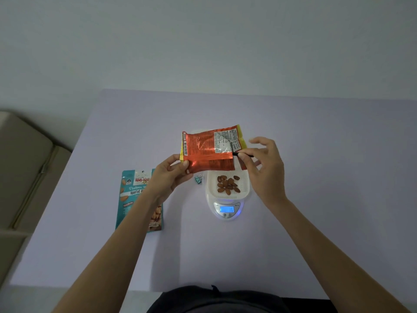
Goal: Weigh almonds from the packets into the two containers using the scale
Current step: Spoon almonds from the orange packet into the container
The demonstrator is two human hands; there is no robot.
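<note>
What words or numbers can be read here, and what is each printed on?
"Koh-Ko...", "Protein...", "Roasted A...": on the teal packet, the rest of each line covered.
"16", as far as it can be made out: on the scale display.
White label and barcode on the orange packet: too small to read.

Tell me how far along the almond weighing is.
Done: almonds lie in the white container on the scale. In hand: left hand holds the orange packet, right hand pinches a thin black item at its edge. Left: the teal packet on the table.
</note>
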